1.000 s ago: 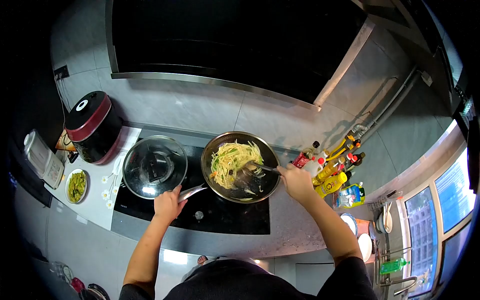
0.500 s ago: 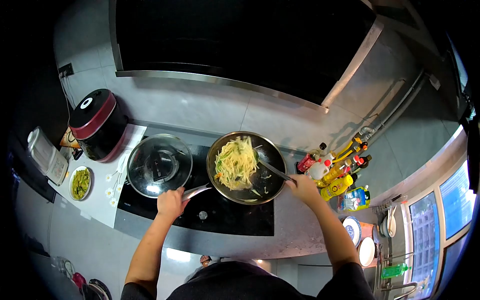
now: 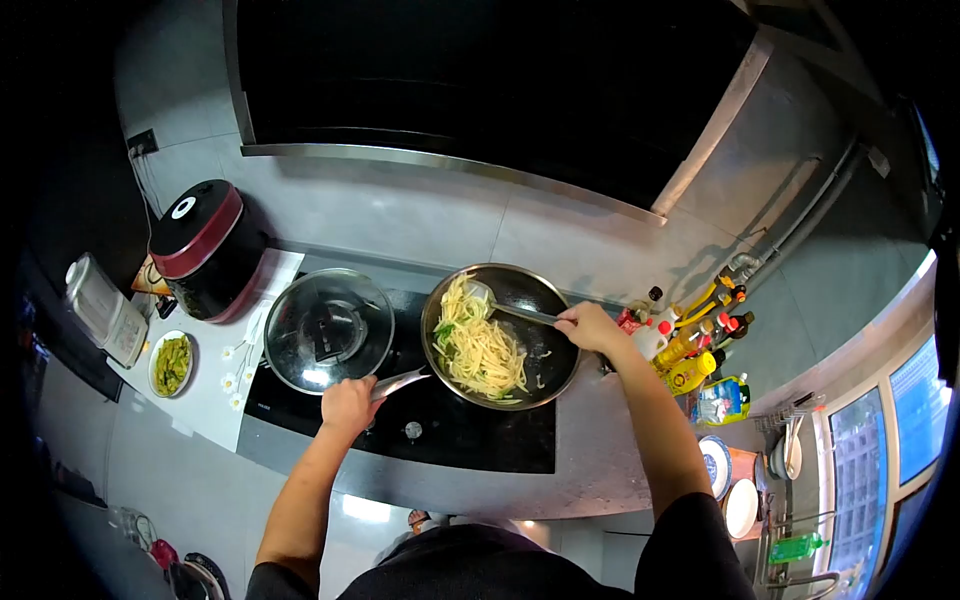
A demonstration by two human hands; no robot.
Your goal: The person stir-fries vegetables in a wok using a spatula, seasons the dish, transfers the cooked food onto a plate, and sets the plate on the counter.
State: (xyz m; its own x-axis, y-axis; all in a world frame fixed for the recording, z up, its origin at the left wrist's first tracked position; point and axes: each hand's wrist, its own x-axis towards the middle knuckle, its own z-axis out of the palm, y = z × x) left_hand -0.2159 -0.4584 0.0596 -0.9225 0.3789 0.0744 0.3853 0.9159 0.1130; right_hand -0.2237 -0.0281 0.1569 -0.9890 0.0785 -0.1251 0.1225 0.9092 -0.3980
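A dark frying pan [image 3: 540, 372] with a metal rim sits on the right part of the black cooktop [image 3: 480, 440]. My left hand [image 3: 349, 405] is wrapped round its silver handle. Pale shredded strips [image 3: 492, 358], perhaps potato, with bits of green lie heaped in the pan's left and lower part. My right hand [image 3: 592, 328] grips a metal spatula [image 3: 525, 313] by its handle, over the pan's right rim. The spatula's head is at the upper left of the pan, against the strips. Left of the pan, a glass-lidded pot [image 3: 330, 330] stands on the cooktop.
At the left are a red-and-black rice cooker [image 3: 205, 250], a plate of green food [image 3: 172, 364] and a whitish appliance [image 3: 105, 310]. Several sauce and oil bottles [image 3: 690, 372] crowd the right. The range hood's edge [image 3: 450, 170] hangs above. Stacked plates [image 3: 740, 508] stand near the sink.
My right hand has moved the spatula up and left within the pan. The strips have slid from a raised heap to spread toward the pan's lower side. My left hand keeps hold of the handle.
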